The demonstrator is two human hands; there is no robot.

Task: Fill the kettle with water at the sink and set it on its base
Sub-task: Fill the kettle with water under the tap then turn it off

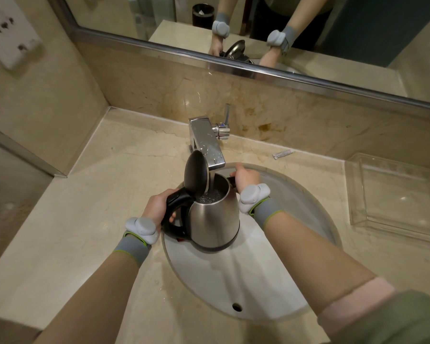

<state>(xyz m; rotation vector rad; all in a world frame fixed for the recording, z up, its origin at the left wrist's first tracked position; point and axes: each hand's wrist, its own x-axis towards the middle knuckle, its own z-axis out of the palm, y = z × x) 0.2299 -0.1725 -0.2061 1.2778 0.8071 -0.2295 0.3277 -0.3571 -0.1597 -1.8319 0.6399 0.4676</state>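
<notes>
A steel kettle [215,219] with a black handle hangs over the white sink [271,281], its black lid [195,176] flipped up. Water runs from the chrome faucet [207,145] straight into the kettle's mouth, and water shows inside. My left hand [157,207] grips the black handle on the kettle's left. My right hand [245,176] holds the kettle's far right rim by the spout. The kettle's base is not in view.
A marble counter [97,219] surrounds the sink. A clear plastic tray [395,192] sits on the right and a small sachet [283,153] lies behind the sink. The faucet lever [226,115] stands up against the back wall, below a mirror [258,33].
</notes>
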